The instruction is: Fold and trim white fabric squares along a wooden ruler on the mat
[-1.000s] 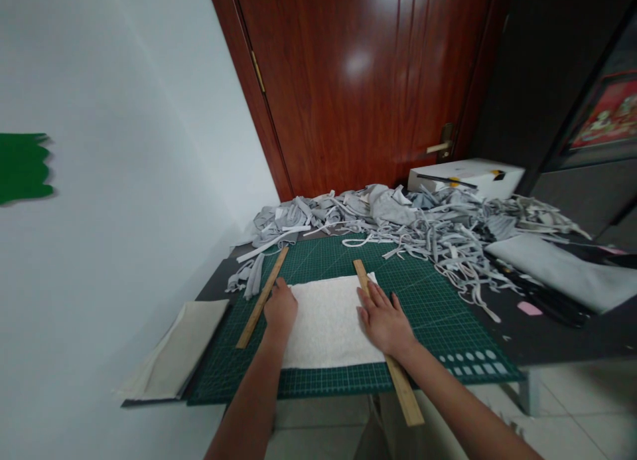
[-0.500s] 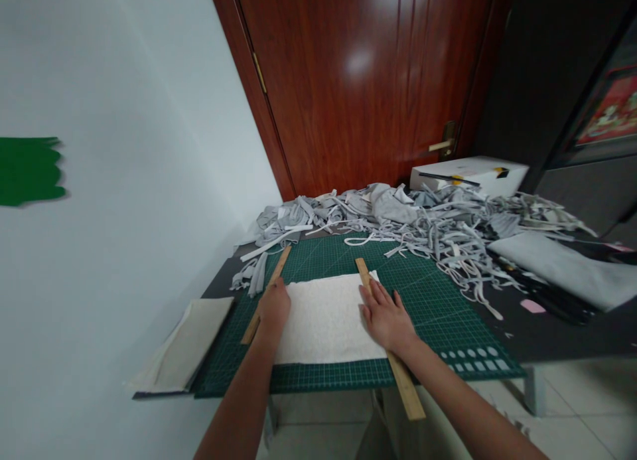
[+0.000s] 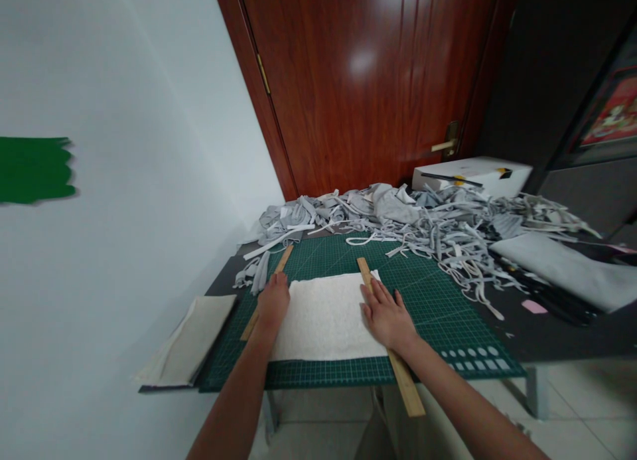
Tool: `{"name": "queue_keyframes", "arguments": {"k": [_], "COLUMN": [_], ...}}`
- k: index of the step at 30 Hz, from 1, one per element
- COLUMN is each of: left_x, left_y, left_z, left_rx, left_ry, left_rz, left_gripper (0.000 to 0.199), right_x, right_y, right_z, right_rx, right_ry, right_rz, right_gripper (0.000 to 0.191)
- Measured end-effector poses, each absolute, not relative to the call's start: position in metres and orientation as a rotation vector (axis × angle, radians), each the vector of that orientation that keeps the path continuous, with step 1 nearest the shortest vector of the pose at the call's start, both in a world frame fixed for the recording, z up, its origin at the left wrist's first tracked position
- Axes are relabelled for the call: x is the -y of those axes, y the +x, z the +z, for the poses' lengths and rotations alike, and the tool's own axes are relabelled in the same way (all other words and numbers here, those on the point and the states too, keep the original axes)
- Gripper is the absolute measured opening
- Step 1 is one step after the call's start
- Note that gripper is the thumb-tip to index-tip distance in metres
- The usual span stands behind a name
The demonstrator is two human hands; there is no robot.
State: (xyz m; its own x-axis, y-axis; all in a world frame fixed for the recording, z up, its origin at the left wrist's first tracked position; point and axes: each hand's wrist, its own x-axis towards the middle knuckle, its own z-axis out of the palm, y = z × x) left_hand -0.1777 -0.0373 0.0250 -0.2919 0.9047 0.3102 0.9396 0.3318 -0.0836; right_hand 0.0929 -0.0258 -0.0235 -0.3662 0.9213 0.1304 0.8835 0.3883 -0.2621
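A rectangular piece of white cloth (image 3: 326, 320) lies flat on a green cutting mat (image 3: 318, 375). My right hand (image 3: 389, 314) rests palm down with its fingers stretched out, pressing on a wooden ruler (image 3: 409, 392) along the cloth's right edge. That ruler's near end juts past the mat's front edge. At the cloth's left edge my left hand (image 3: 273, 304) is closed, its fingers curled over a second wooden ruler (image 3: 250, 327). Whether its fingertips grip the ruler or the cloth is hidden.
Folded off-white cloth (image 3: 194, 340) lies left of the mat by the wall. Behind the mat spreads a heap of grey fabric strips (image 3: 398, 208), with a white box (image 3: 478, 171) at its back. Grey folded fabric (image 3: 572, 267) and a pink scrap (image 3: 534, 306) are on the right.
My left hand has slid slightly away from me along the cloth's left edge. My right hand and its ruler have stayed in place; the view has shifted a little.
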Motion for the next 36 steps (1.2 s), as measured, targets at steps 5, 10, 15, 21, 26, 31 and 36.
{"name": "queue_keyframes", "arguments": {"k": [5, 10, 15, 21, 26, 31, 36], "left_x": [0.04, 0.042, 0.035, 0.02, -0.002, -0.006, -0.002], "left_y": [-0.141, -0.12, -0.151, -0.176, -0.19, -0.197, -0.198], "left_z": [0.027, 0.014, 0.016, 0.019, 0.025, 0.026, 0.028], "left_rx": [1.95, 2.027, 2.364, 2.52, 2.782, 3.018, 3.125], "left_ry": [-2.023, -1.918, -1.572, -1.767, -1.841, -1.838, -1.816], "left_rz": [-0.13, -0.084, -0.075, -0.022, -0.028, -0.171, -0.31], "left_gripper": [0.026, 0.036, 0.042, 0.028, 0.033, 0.034, 0.033], "right_x": [0.025, 0.024, 0.024, 0.024, 0.024, 0.024, 0.023], "right_y": [0.093, 0.093, 0.093, 0.093, 0.093, 0.093, 0.093], "right_z": [-0.026, -0.029, -0.027, -0.029, -0.028, -0.029, -0.031], "right_rx": [2.398, 2.4, 2.41, 2.405, 2.4, 2.401, 2.403], "right_ry": [-1.58, -1.58, -1.593, -1.591, -1.588, -1.585, -1.589], "right_rz": [0.19, 0.168, 0.204, 0.188, 0.181, 0.175, 0.178], "right_gripper": [0.053, 0.053, 0.053, 0.053, 0.053, 0.053, 0.053]}}
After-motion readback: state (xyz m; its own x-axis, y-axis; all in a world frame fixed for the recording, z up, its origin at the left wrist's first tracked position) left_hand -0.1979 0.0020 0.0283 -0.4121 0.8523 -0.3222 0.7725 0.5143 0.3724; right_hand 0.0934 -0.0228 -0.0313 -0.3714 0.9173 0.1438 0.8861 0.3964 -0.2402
